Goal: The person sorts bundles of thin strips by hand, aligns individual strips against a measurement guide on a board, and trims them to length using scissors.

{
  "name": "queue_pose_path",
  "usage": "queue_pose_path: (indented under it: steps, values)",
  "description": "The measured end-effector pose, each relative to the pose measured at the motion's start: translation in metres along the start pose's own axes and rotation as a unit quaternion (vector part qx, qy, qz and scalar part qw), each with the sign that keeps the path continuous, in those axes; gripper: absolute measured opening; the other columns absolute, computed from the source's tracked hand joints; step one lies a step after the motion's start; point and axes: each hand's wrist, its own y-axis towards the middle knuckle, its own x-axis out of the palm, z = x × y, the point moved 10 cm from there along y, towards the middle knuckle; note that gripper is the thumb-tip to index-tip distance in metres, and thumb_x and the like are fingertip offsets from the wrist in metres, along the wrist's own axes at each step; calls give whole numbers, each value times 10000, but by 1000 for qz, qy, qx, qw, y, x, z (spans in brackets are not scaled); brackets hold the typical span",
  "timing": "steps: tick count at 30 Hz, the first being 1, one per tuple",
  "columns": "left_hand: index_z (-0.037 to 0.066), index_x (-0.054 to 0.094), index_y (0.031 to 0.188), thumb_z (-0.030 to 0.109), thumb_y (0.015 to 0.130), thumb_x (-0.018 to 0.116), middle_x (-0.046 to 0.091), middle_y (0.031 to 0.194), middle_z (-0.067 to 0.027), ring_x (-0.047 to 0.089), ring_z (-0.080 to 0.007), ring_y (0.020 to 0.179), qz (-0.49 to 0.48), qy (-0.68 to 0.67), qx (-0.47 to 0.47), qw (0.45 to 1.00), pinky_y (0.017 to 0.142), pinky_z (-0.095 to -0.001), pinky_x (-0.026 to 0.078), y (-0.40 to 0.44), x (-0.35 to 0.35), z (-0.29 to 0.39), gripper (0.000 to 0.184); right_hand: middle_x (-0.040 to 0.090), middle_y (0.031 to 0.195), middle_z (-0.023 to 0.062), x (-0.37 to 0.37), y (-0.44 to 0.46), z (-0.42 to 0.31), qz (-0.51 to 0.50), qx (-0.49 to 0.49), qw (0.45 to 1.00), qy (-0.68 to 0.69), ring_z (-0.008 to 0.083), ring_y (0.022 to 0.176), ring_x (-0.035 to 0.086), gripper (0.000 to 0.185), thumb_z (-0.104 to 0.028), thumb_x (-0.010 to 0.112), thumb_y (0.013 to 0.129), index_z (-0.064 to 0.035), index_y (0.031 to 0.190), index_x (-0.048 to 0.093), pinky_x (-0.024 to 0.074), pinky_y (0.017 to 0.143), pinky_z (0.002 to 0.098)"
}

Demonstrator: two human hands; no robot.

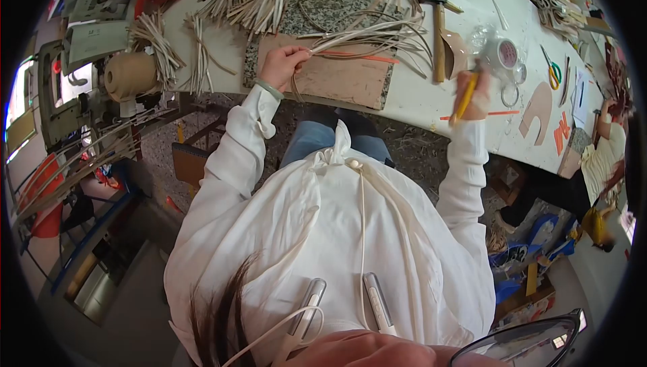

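My left hand (283, 67) pinches the end of a bundle of pale cords (364, 33), whose loose ends fan out to the right. Under the bundle lie a tan board (337, 87) and a speckled stone slab (323, 11). An orange strip (367, 57) crosses the board beside the cords. Over the table's front edge, my right hand (474, 94) is closed around a slim yellow tool (465, 103); motion blur hides its exact kind. Just beyond that hand is a roll of tape (502, 53) in clear plastic.
A hammer (439, 40) lies between my hands. To the right are scissors (554, 74), a curved tan piece (537, 112) and orange strips (561, 132). Several cord bundles (263, 3) lie at the back. A machine (64, 84) stands left; another person (600, 148) is at the far right.
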Motion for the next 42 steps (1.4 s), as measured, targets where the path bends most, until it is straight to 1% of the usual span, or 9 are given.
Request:
queue_pose_path:
  steps: [2, 3, 4, 7, 24, 28, 33, 38, 42]
  values:
    - [-21, 645, 909, 32, 802, 602, 603, 738, -31, 456, -62, 564, -31, -47, -27, 998, 504, -166, 361, -4, 13, -3, 127, 589, 730, 44, 73, -66, 57, -185, 293, 884, 313, 122, 543, 506, 357, -221, 597, 844, -42, 1143, 519, 409, 478, 211]
    - [-23, 640, 925, 25, 807, 597, 603, 750, -34, 456, -62, 566, -45, -73, -39, 996, 505, -165, 364, -5, 21, -4, 134, 589, 716, 36, 89, -84, 11, -334, 214, 909, 129, 119, 531, 507, 391, -303, 583, 851, -28, 1125, 546, 404, 448, 236]
    - [-23, 640, 925, 25, 807, 597, 603, 750, -34, 456, -62, 566, -49, -76, -40, 995, 505, -165, 364, -6, 26, -3, 134, 590, 720, 36, 117, -111, 4, -420, 260, 866, 78, 119, 525, 507, 467, -393, 595, 832, -23, 1114, 555, 404, 445, 247]
    - [-22, 634, 945, 26, 813, 598, 607, 763, -38, 474, -66, 576, -60, -93, -41, 993, 516, -169, 382, -12, 30, 1, 145, 580, 708, 51, 179, -146, -4, -528, 251, 809, 66, 138, 551, 507, 516, -505, 461, 868, -25, 1002, 595, 406, 486, 250]
    - [-3, 600, 915, -5, 794, 614, 606, 760, -47, 514, -88, 596, -52, -68, -35, 996, 535, -171, 397, -11, 30, 4, 122, 525, 590, 61, 216, -115, -40, -555, 177, 813, 19, 147, 506, 486, 678, -658, 350, 839, -20, 853, 580, 397, 476, 271]
    - [1, 540, 950, -26, 785, 619, 595, 767, -57, 528, -104, 603, -71, -57, -13, 996, 541, -189, 422, -6, 31, 10, 185, 521, 564, 50, 213, -93, -31, -451, 130, 881, 52, 142, 528, 517, 582, -582, 472, 839, -14, 886, 591, 418, 490, 256]
    - [6, 465, 993, -52, 773, 625, 582, 775, -68, 546, -123, 611, -106, -54, 62, 991, 548, -211, 453, -40, 40, 38, 278, 561, 617, 46, 198, -95, -45, -375, 258, 848, 273, 138, 573, 551, 380, -333, 642, 809, -7, 991, 574, 445, 534, 228]
    - [8, 448, 1026, -58, 779, 621, 581, 778, -75, 557, -130, 625, -108, 4, 92, 990, 558, -218, 466, -93, 49, 57, 308, 594, 677, 46, 196, -99, -86, -319, 157, 836, 417, 132, 606, 567, 388, -72, 681, 731, -19, 1084, 529, 459, 559, 212]
    - [4, 468, 1041, -31, 785, 630, 586, 755, -66, 557, -124, 606, -61, -10, 94, 994, 547, -210, 458, -111, 50, 46, 305, 608, 710, 51, 190, -111, -88, -323, 108, 893, 293, 137, 611, 574, 431, -23, 648, 705, -31, 1112, 508, 463, 550, 225]
